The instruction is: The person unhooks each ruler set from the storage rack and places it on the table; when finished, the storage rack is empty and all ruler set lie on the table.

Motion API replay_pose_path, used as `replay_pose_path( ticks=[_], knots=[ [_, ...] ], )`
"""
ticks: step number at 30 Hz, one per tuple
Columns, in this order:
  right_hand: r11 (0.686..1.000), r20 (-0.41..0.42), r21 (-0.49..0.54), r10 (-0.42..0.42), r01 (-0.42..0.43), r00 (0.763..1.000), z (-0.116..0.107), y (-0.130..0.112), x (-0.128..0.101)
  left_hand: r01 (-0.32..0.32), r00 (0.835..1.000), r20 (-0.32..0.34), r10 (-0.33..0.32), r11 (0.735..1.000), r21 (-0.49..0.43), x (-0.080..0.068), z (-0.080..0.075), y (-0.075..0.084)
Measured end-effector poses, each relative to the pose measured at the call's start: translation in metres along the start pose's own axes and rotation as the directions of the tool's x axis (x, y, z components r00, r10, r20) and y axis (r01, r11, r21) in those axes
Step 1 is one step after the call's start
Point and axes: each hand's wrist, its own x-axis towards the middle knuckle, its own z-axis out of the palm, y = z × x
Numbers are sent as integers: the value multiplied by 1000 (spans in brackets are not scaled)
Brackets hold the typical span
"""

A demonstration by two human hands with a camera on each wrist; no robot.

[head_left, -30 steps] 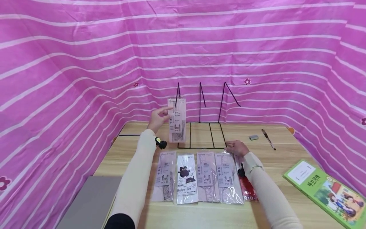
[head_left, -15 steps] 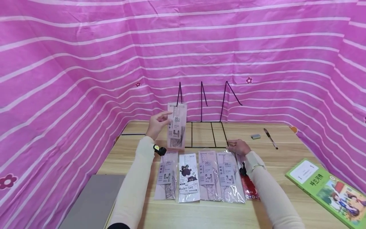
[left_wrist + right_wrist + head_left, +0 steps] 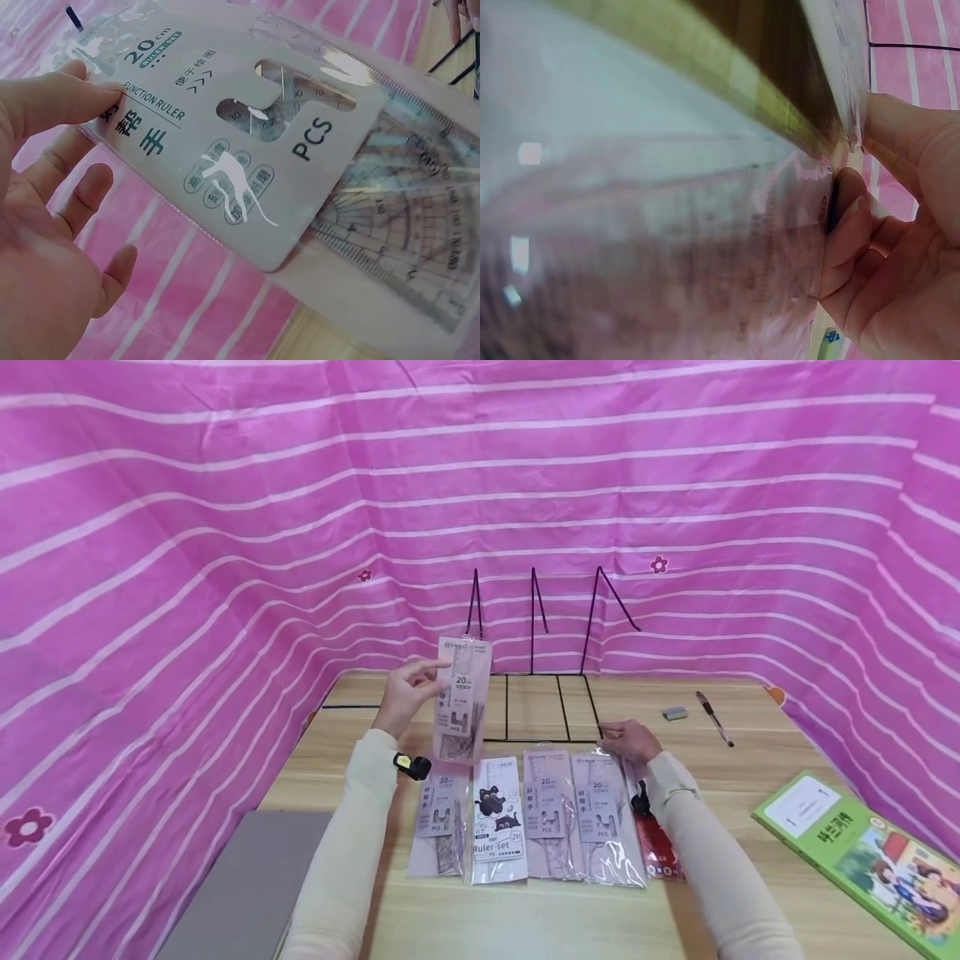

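Observation:
My left hand (image 3: 408, 697) pinches the left edge of a plastic-sleeved ruler set (image 3: 461, 702), held up and slightly tilted. Its "20 cm" card and clear protractor show close in the left wrist view. The top of this ruler set is just below the front tip of the left prong (image 3: 471, 606) of a black wire rack (image 3: 507, 706). At the rack's front right corner, my right hand (image 3: 630, 741) holds the frame with curled fingers, above the row of packs. Clear plastic fills much of the right wrist view, partly hiding the grip.
Several ruler packs lie in a row: one with black cats (image 3: 497, 818), pink ones (image 3: 551, 814), and a red one (image 3: 660, 847) under my right forearm. An eraser (image 3: 674, 713), pen (image 3: 714, 718) and green book (image 3: 862, 860) lie right; a grey board (image 3: 247, 885) left.
My left hand has drawn the ruler set down and toward me, from overlapping the left prong to below its tip. The right hand has stayed at the rack's corner.

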Motion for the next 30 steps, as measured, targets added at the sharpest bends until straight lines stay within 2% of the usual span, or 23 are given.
replay_pose_path(
  ticks=[4,9,15,19,23,27,30],
  knots=[
    [1000,14,6,15,-15,1000,-1,0,0,-46,999,3,46,999,-14,-9,2,5],
    [1000,6,-8,16,-15,1000,-2,-1,-2,-78,997,2,78,996,32,-18,2,10],
    [1000,10,20,22,-22,1000,-2,-2,-2,-32,999,5,32,998,53,-34,-8,12],
    [1000,17,12,14,-14,1000,1,-1,-1,71,998,-1,-71,996,45,-48,-20,13],
    [1000,10,-15,-2,2,1000,1,0,-2,189,982,-29,-187,978,90,-61,-31,13],
    [1000,9,-11,12,-12,1000,-2,-1,-2,293,956,-44,-289,945,145,-72,-46,10],
    [1000,9,1,20,-20,1000,-3,-1,-1,382,923,-47,-381,903,196,-79,-58,7]
  ],
)
